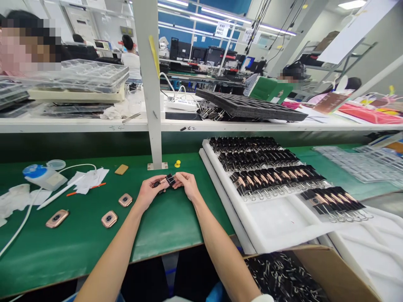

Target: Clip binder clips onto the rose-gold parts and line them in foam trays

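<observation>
Both hands meet over the green mat point(170, 235), fingertips close together. Left hand point(149, 192): fingers closed around a rose-gold watch case point(163, 182); a dark piece shows at these fingertips, too small to identify. Right hand point(188, 183): thumb and fingers pinch the wire handles of a black binder clip point(170, 179), which sits across the case, between the two hands. Whether the clip bears fully on the case cannot be told. Three loose watch cases point(109, 219) lie left of the left hand, well apart from one another, dark round sensor faces up; the nearest is just beside the left wrist. Beyond the left hand, a tan pad point(121, 169) lies flat. Just beyond the right hand stands a small yellow knob point(178, 163). Right of the right hand, a white foam tray point(273, 218) holds rows of clipped watch cases point(277, 178), wire handles toward the person. Nearer than the tray, right of the right forearm, a cardboard box point(327, 266) contains a heap of loose clips point(277, 277).
</observation>
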The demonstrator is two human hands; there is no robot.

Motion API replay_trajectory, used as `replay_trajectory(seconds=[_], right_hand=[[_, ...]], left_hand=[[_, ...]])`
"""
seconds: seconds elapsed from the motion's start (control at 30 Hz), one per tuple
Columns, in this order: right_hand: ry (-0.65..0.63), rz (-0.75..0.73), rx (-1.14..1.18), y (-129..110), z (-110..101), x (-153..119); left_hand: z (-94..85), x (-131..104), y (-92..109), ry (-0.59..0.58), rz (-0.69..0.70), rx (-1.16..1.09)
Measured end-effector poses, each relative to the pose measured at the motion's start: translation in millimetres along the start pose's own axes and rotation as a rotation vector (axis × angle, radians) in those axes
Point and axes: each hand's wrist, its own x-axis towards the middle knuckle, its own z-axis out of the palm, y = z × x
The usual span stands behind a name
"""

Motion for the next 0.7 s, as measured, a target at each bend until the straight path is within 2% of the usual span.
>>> replay_trajectory(seconds=[0.3, 0.43, 0.5, 0.6, 0.7], right_hand=[[0.021, -0.033, -0.024, 1, 3, -7], [0.053, -0.064, 0.005, -3, 9, -8], [0.08, -0.061, 0.019, -9, 14, -12], [0.035, 0.019, -0.105, -23, 19, -36], [-0.103, 0.173, -0.197, -45, 19, -86]], left_hand=[[-2.4, -1, -2, -0.025, 0.009, -0.02], [-3.5, -1, 3, -0.021, 0.025, -0.019], [-3.6, -2, 8, -0.054, 0.027, 0.003], [-1.2, -12, 21, -0.195, 0.037, 0.095], [-3.3, -27, 39, -0.305, 0.012, 0.161]])
